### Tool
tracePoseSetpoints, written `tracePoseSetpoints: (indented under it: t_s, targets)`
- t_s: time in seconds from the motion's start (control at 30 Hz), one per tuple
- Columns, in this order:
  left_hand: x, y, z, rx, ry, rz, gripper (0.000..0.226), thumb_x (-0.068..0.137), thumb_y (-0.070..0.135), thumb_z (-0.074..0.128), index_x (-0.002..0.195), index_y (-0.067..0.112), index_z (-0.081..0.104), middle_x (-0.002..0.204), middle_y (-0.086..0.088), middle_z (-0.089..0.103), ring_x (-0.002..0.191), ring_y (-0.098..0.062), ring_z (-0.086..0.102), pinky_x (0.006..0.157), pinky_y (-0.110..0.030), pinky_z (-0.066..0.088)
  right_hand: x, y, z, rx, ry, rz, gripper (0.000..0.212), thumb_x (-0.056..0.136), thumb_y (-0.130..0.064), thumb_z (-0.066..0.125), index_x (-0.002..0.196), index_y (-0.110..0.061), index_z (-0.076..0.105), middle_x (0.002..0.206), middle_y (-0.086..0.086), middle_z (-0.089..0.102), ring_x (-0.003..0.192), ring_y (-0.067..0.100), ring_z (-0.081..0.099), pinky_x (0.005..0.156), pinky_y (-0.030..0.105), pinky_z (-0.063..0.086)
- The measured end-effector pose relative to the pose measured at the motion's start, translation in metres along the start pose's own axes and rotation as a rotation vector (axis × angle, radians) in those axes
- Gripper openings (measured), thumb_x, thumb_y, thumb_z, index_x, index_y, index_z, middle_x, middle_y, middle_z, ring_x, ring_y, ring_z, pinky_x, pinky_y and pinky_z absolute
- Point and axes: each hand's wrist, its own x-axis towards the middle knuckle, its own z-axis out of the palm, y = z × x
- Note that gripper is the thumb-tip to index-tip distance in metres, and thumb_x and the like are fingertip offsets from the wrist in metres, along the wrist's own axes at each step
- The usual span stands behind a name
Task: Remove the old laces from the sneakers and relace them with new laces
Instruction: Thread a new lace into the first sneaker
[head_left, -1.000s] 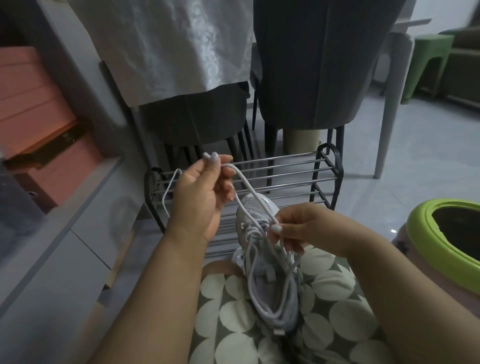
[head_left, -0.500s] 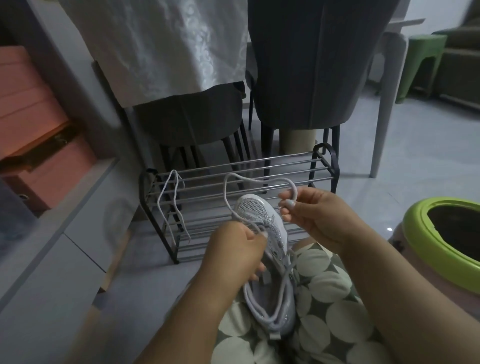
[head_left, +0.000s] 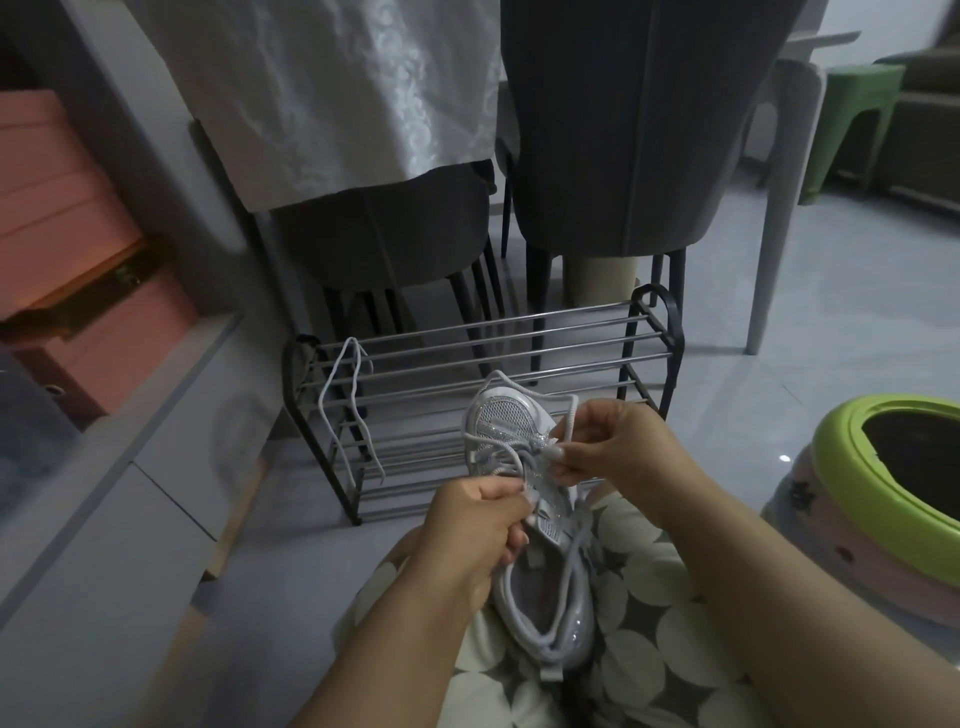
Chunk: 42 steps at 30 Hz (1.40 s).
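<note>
Both hands worked one white sneaker (head_left: 524, 499) lying toe-out on the person's lap, likely so the eyelets faced up. The left hand (head_left: 467, 535) pinched the upper beside the tongue, steadying it; the right hand (head_left: 602, 447) pinched the white lace (head_left: 530, 391) looped over the toe. Another lace (head_left: 348, 405) hung on the shoe rack (head_left: 670, 332). No writing was legible.

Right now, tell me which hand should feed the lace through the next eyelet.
Right, probably. The right hand already pinches the lace near its tip, right at the sneaker eyelets. The left hand grips the sneaker's side, steadying it.
</note>
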Motion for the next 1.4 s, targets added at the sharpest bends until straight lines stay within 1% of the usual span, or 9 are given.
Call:
tracePoseSetpoints:
  t_s: [0.2, 0.33, 0.63, 0.77, 0.97, 1.03, 1.17, 1.3, 1.4]
  targets:
    - [0.001, -0.003, -0.005, -0.002, -0.030, 0.009, 0.016, 0.086, -0.007, 0.060, 0.086, 0.009, 0.062, 0.049, -0.004, 0.052, 0.031, -0.003, 0.038, 0.031, -0.013, 0.026, -0.002, 0.002, 0.005, -0.053, 0.015, -0.034, 0.015, 0.071, 0.008, 0.074, 0.081, 0.009, 0.063, 0.064, 0.017, 0.068, 0.053, 0.019, 0.066, 0.054, 0.027, 0.058]
    - [0.002, -0.003, -0.004, -0.009, -0.049, 0.013, 0.014, 0.087, -0.008, 0.058, 0.086, 0.005, 0.064, 0.060, -0.010, 0.052, 0.032, -0.003, 0.038, 0.031, -0.013, 0.027, -0.002, 0.006, 0.009, -0.194, 0.019, -0.080, 0.016, 0.068, 0.002, 0.080, 0.077, 0.001, 0.067, 0.068, 0.015, 0.071, 0.061, 0.025, 0.070, 0.061, 0.033, 0.060]
    - [0.005, -0.004, -0.006, -0.014, -0.075, 0.018, 0.010, 0.086, -0.004, 0.062, 0.092, 0.001, 0.068, 0.054, -0.006, 0.055, 0.033, -0.004, 0.041, 0.032, -0.014, 0.027, -0.002, 0.010, 0.008, -0.294, 0.038, -0.136, 0.025, 0.062, -0.008, 0.085, 0.078, 0.002, 0.067, 0.067, 0.013, 0.071, 0.060, 0.024, 0.069, 0.064, 0.042, 0.060]
    - [0.004, -0.003, -0.006, -0.006, -0.091, 0.020, 0.010, 0.087, -0.002, 0.062, 0.084, 0.006, 0.068, 0.047, 0.000, 0.055, 0.034, -0.004, 0.041, 0.032, -0.014, 0.026, -0.001, 0.010, 0.007, -0.407, 0.060, -0.177, 0.024, 0.064, -0.012, 0.086, 0.072, -0.003, 0.066, 0.064, 0.010, 0.069, 0.056, 0.020, 0.066, 0.060, 0.039, 0.059]
    - [0.005, -0.003, -0.006, -0.024, -0.101, 0.019, 0.012, 0.089, 0.000, 0.058, 0.085, 0.002, 0.069, 0.052, -0.001, 0.058, 0.032, -0.005, 0.041, 0.031, -0.013, 0.025, 0.000, 0.010, 0.011, -0.587, 0.086, -0.286, 0.026, 0.067, -0.012, 0.082, 0.059, -0.012, 0.057, 0.054, -0.004, 0.054, 0.050, 0.008, 0.045, 0.050, 0.027, 0.042]
    - [0.006, -0.003, -0.006, -0.046, -0.098, 0.010, 0.015, 0.092, 0.001, 0.053, 0.085, -0.001, 0.066, 0.052, -0.004, 0.058, 0.031, -0.005, 0.042, 0.030, -0.013, 0.024, 0.002, 0.012, 0.011, -0.547, 0.084, -0.270, 0.029, 0.065, -0.014, 0.084, 0.057, -0.014, 0.056, 0.054, -0.002, 0.055, 0.052, 0.010, 0.047, 0.052, 0.029, 0.044]
    - [0.006, -0.003, -0.007, -0.053, -0.099, 0.000, 0.017, 0.096, 0.002, 0.048, 0.092, -0.001, 0.064, 0.048, -0.005, 0.051, 0.031, -0.005, 0.042, 0.030, -0.014, 0.026, 0.003, 0.015, 0.011, -0.337, 0.056, -0.122, 0.027, 0.062, -0.017, 0.087, 0.068, 0.000, 0.067, 0.067, 0.012, 0.070, 0.056, 0.014, 0.059, 0.058, 0.035, 0.054]
    - [0.008, -0.006, -0.008, -0.029, -0.115, 0.001, 0.017, 0.097, 0.003, 0.048, 0.099, 0.000, 0.065, 0.041, 0.000, 0.046, 0.032, -0.004, 0.042, 0.031, -0.014, 0.028, 0.001, 0.016, 0.011, -0.178, -0.007, 0.028, 0.037, 0.063, -0.016, 0.085, 0.080, 0.010, 0.065, 0.071, 0.016, 0.068, 0.061, 0.019, 0.061, 0.059, 0.030, 0.053]
    - [0.011, -0.007, -0.010, -0.029, -0.138, -0.020, 0.014, 0.095, 0.002, 0.051, 0.099, 0.001, 0.065, 0.044, 0.000, 0.045, 0.034, -0.004, 0.041, 0.032, -0.014, 0.029, 0.001, 0.018, 0.012, -0.074, -0.049, 0.076, 0.041, 0.058, -0.022, 0.084, 0.076, 0.008, 0.062, 0.072, 0.018, 0.064, 0.067, 0.026, 0.059, 0.069, 0.039, 0.052]
